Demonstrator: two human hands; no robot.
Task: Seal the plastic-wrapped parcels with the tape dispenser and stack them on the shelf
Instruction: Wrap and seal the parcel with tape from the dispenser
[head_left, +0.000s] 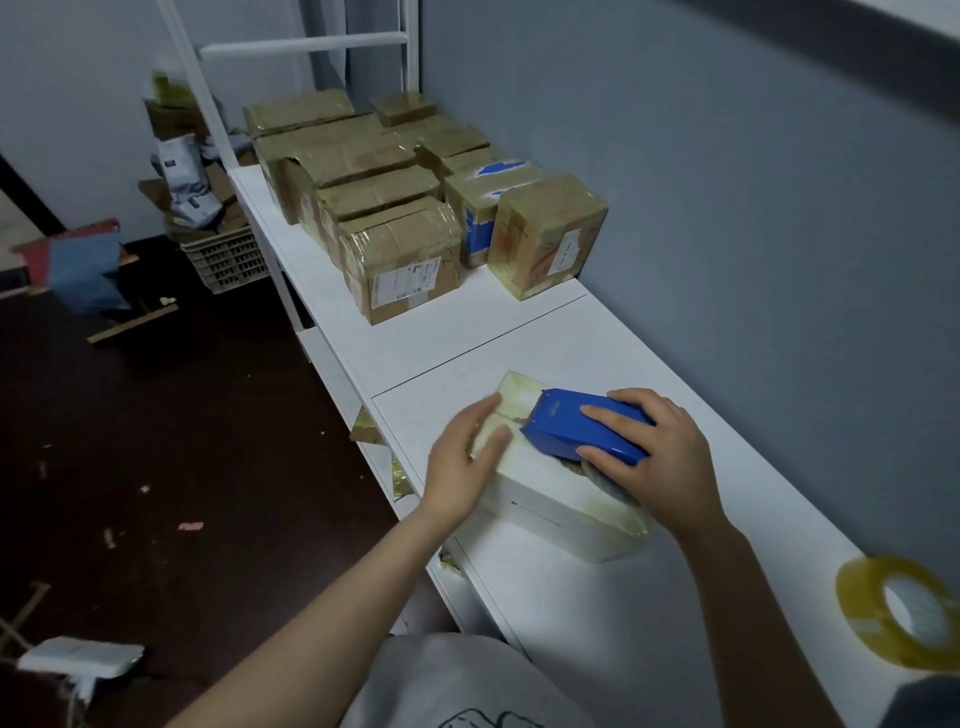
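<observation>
Spare tape roll (896, 608) lay nearest. Right hand (657, 457) fingers gripped tape dispenser (582, 431) atop white parcel (550, 499); left hand (465, 462) fingers, spread flat, pinned it. Judgement: draw steadily, press tape flat.

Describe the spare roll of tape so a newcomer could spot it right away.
Follow the long white shelf top along the grey wall to its near end, past the white parcel under both hands. There, at the right edge of view, lies a loose roll of clear yellowish packing tape, the only ring-shaped item, not mounted in the blue dispenser.
</observation>
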